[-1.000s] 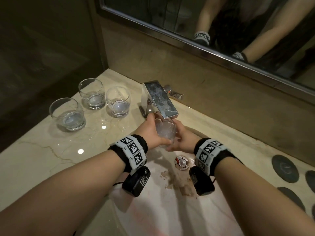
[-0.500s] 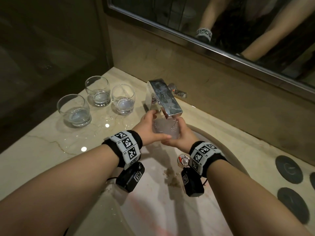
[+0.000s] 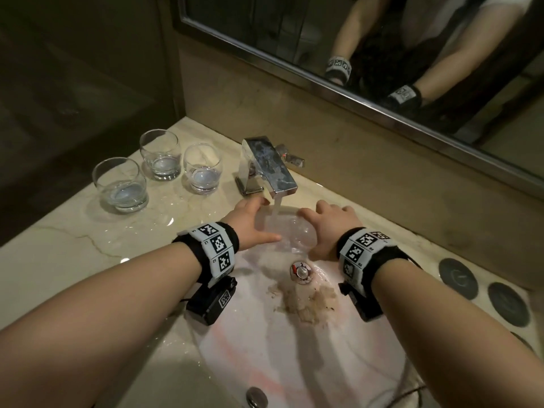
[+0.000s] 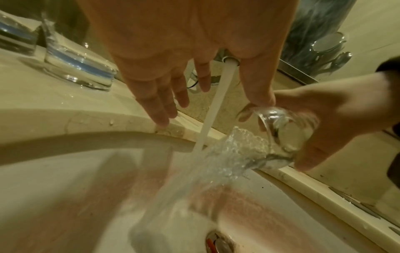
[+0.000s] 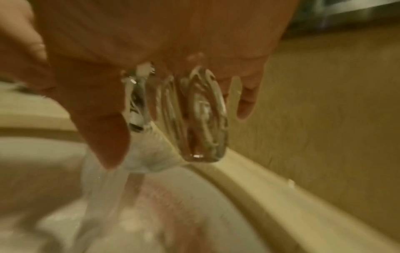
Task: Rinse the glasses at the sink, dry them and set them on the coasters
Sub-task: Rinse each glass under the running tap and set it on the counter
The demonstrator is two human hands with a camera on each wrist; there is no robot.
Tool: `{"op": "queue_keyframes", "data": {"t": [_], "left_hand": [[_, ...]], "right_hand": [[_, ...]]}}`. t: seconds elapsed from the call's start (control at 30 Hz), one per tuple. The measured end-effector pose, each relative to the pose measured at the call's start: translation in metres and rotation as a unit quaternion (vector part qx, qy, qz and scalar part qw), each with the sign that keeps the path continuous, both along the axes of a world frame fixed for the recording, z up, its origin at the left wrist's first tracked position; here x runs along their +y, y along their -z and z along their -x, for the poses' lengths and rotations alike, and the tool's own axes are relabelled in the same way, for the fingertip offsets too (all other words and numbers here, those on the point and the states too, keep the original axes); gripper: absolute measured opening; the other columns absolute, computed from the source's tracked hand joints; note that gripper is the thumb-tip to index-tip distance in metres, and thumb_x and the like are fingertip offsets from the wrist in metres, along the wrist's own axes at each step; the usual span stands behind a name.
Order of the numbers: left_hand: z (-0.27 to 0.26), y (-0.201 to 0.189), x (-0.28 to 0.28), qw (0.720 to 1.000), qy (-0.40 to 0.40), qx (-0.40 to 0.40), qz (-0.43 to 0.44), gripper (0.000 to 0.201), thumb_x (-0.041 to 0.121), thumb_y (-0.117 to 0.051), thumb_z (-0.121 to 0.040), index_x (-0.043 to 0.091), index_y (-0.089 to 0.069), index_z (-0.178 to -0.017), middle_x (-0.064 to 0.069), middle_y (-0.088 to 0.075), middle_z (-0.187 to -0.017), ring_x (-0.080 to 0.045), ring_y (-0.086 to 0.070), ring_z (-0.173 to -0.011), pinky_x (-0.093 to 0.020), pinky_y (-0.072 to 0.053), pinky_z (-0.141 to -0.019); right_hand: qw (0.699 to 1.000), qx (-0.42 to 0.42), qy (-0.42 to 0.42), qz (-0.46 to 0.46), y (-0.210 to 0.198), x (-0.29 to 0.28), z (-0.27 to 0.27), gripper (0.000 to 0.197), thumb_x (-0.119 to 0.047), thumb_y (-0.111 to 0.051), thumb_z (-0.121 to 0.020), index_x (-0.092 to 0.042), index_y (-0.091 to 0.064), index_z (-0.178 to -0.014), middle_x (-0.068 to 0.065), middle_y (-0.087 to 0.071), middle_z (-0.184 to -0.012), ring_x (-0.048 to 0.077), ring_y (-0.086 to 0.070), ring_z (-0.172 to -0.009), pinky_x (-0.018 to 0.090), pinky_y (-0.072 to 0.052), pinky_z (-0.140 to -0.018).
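The glass [image 4: 279, 135] is held on its side over the sink [image 3: 294, 348], at frame centre of the head view, mouth turned toward the running stream [image 4: 214, 106] from the faucet [image 3: 268, 166]; water is seen spilling out of it into the basin. It is gripped by the right hand [image 4: 337, 119], fingers curled over the thick base, thumb underneath. The left hand [image 3: 250, 225] is seen spread just left of the stream, fingers straight and apart, nothing held (whether the thumb touches the glass cannot be told). Three more glasses [image 3: 160, 154] [image 3: 203, 167] [image 3: 120, 184] stand upright on the marble counter [image 3: 59, 248] at upper left, each with a little water. Dark round coasters [image 3: 457, 278] [image 3: 507, 304] lie at the right edge.
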State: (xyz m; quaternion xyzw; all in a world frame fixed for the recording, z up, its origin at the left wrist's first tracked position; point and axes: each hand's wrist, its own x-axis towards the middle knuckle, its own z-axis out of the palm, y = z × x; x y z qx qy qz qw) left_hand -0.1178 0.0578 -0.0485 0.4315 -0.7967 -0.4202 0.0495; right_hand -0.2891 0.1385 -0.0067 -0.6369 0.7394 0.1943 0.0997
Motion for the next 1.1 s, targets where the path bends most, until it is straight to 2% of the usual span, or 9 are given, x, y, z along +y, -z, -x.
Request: {"op": "queue_keyframes", "data": {"t": [0.07, 0.13, 0.27, 0.43, 0.53, 0.73, 0.9, 1.03, 1.1], "left_hand": [[-0.001, -0.003, 0.001, 1.000, 0.001, -0.016, 0.004, 0.084, 0.043, -0.075, -0.074, 0.013, -0.033, -0.140, -0.011, -0.035, -0.141, -0.024, -0.046, -0.123, -0.032, -0.038, -0.104], [-0.002, -0.006, 0.001, 1.000, -0.005, -0.023, 0.006, 0.084, 0.043, -0.075, -0.074, 0.012, -0.033, -0.140, -0.011, -0.036, -0.140, -0.024, -0.047, -0.122, -0.032, -0.038, -0.104], [-0.007, -0.009, 0.000, 1.000, -0.016, -0.024, 0.010, 0.081, 0.042, -0.075, -0.074, 0.011, -0.037, -0.138, -0.011, -0.039, -0.139, -0.023, -0.048, -0.121, -0.033, -0.040, -0.103], [-0.016, -0.007, -0.001, 0.999, -0.019, -0.032, 0.015, 0.078, 0.042, -0.074, -0.076, 0.012, -0.036, -0.139, -0.009, -0.041, -0.140, -0.021, -0.047, -0.123, -0.031, -0.040, -0.102], [-0.019, -0.006, -0.004, 0.999, -0.021, -0.039, 0.029, 0.077, 0.043, -0.073, -0.077, 0.014, -0.037, -0.138, -0.008, -0.043, -0.139, -0.020, -0.047, -0.123, -0.030, -0.039, -0.102], [-0.021, -0.005, -0.011, 0.998, -0.016, -0.045, 0.039, 0.076, 0.045, -0.073, -0.076, 0.015, -0.039, -0.137, -0.007, -0.046, -0.137, -0.021, -0.046, -0.123, -0.032, -0.039, -0.102], [-0.021, -0.002, -0.015, 0.998, -0.003, -0.057, 0.035, 0.075, 0.044, -0.073, -0.077, 0.015, -0.038, -0.138, -0.007, -0.045, -0.137, -0.021, -0.046, -0.123, -0.031, -0.038, -0.102], [-0.018, -0.001, -0.018, 0.997, 0.002, -0.064, 0.031, 0.074, 0.045, -0.072, -0.077, 0.014, -0.040, -0.136, -0.007, -0.045, -0.136, -0.022, -0.045, -0.123, -0.032, -0.038, -0.101], [-0.016, -0.002, -0.019, 0.998, 0.005, -0.063, 0.030, 0.073, 0.045, -0.072, -0.077, 0.014, -0.041, -0.135, -0.008, -0.045, -0.136, -0.022, -0.046, -0.122, -0.033, -0.038, -0.101]], "right_hand": [[0.995, 0.089, -0.054, -0.002, -0.014, 0.002, 0.001, 0.082, -0.048, -0.069, -0.073, -0.033, -0.025, -0.141, 0.005, -0.042, -0.128, 0.025, -0.044, -0.118, 0.045, -0.032, -0.104], [0.994, 0.102, -0.040, 0.002, -0.024, 0.003, 0.003, 0.082, -0.049, -0.069, -0.074, -0.032, -0.024, -0.141, 0.005, -0.041, -0.131, 0.027, -0.045, -0.120, 0.045, -0.032, -0.103], [0.992, -0.087, 0.085, 0.047, -0.027, 0.009, 0.006, 0.089, -0.046, -0.076, -0.069, -0.029, -0.025, -0.140, 0.004, -0.045, -0.128, 0.025, -0.053, -0.108, 0.034, -0.046, -0.086], [0.937, -0.271, 0.199, 0.100, 0.008, 0.010, -0.003, 0.091, -0.037, -0.078, -0.070, -0.024, -0.021, -0.139, 0.002, -0.053, -0.128, 0.017, -0.058, -0.093, 0.030, -0.049, -0.083], [0.918, -0.312, 0.219, 0.113, 0.030, 0.005, -0.010, 0.093, -0.032, -0.079, -0.072, -0.021, -0.018, -0.141, 0.002, -0.049, -0.132, 0.015, -0.052, -0.096, 0.026, -0.043, -0.081], [0.893, -0.369, 0.223, 0.129, 0.055, -0.012, -0.021, 0.096, -0.028, -0.081, -0.070, -0.020, -0.018, -0.142, 0.004, -0.045, -0.136, 0.020, -0.050, -0.119, 0.031, -0.042, -0.097], [0.898, -0.371, 0.204, 0.124, 0.061, -0.021, -0.024, 0.097, -0.028, -0.081, -0.071, -0.020, -0.016, -0.143, 0.005, -0.042, -0.142, 0.020, -0.046, -0.124, 0.032, -0.039, -0.101], [0.891, -0.384, 0.205, 0.128, 0.061, -0.022, -0.023, 0.097, -0.026, -0.081, -0.070, -0.021, -0.016, -0.143, 0.006, -0.039, -0.144, 0.023, -0.048, -0.122, 0.041, -0.045, -0.100], [0.890, -0.387, 0.204, 0.131, 0.062, -0.024, -0.022, 0.097, -0.025, -0.082, -0.070, -0.022, -0.017, -0.142, 0.007, -0.040, -0.142, 0.022, -0.049, -0.120, 0.034, -0.046, -0.095]]}}
